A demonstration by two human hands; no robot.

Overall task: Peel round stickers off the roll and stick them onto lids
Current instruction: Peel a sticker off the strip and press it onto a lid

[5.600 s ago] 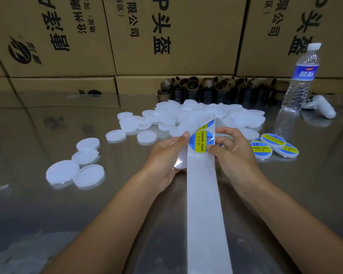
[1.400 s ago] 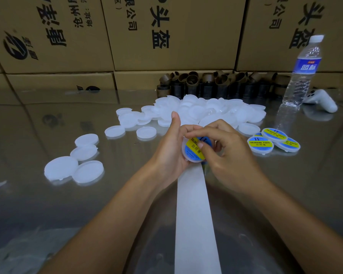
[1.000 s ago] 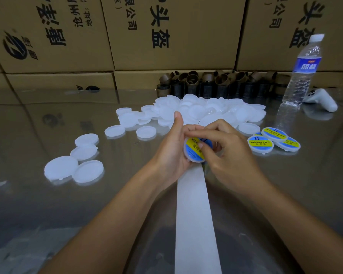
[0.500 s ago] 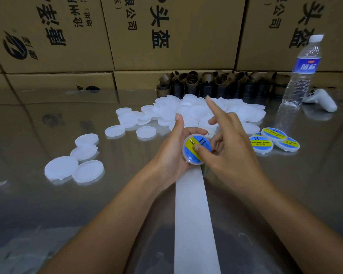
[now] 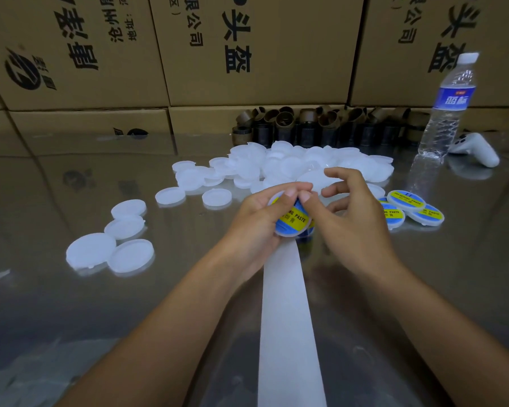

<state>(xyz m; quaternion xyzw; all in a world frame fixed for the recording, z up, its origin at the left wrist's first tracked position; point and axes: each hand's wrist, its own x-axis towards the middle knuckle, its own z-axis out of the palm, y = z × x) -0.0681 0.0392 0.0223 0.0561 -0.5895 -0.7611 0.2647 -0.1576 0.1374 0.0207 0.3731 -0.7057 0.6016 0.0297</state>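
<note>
My left hand [image 5: 257, 218] grips a white round lid [image 5: 292, 222] that carries a blue and yellow sticker, tilted up above the table. My right hand [image 5: 350, 212] is beside it: its thumb presses the top of the sticker and the other fingers are loosely spread. The white backing strip [image 5: 287, 312] of the sticker roll runs from under the lid toward me. A heap of bare white lids [image 5: 291, 168] lies behind my hands. Three stickered lids [image 5: 412, 208] lie to the right.
Loose white lids [image 5: 112, 245] lie at the left on the shiny table [image 5: 71, 318]. A row of dark tape cores [image 5: 321, 124] lines the cardboard boxes [image 5: 247, 54] at the back. A water bottle [image 5: 450, 107] and a white controller [image 5: 473, 148] stand at the right.
The peeled sticker went onto the lid in my left hand. My right thumb rubbed over it, and the right fingers have now lifted and spread; the lid has turned.
</note>
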